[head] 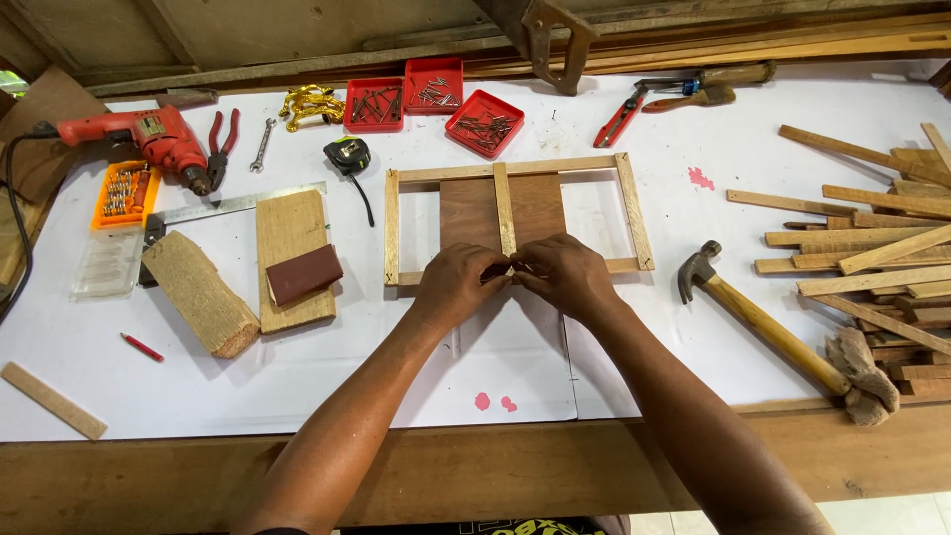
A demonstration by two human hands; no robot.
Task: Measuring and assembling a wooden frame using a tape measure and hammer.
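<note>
A pale wooden frame with a middle slat lies on the white sheet over a dark brown board. My left hand and my right hand meet at the frame's near rail, where the middle slat joins it. The fingertips of both hands pinch together at that joint. Whatever small thing sits between them is hidden by the fingers.
A hammer lies right of the frame, next to a pile of wood strips. Three red trays of nails sit behind. On the left are a red drill, pliers, tape measure, steel square, wood blocks, sandpaper.
</note>
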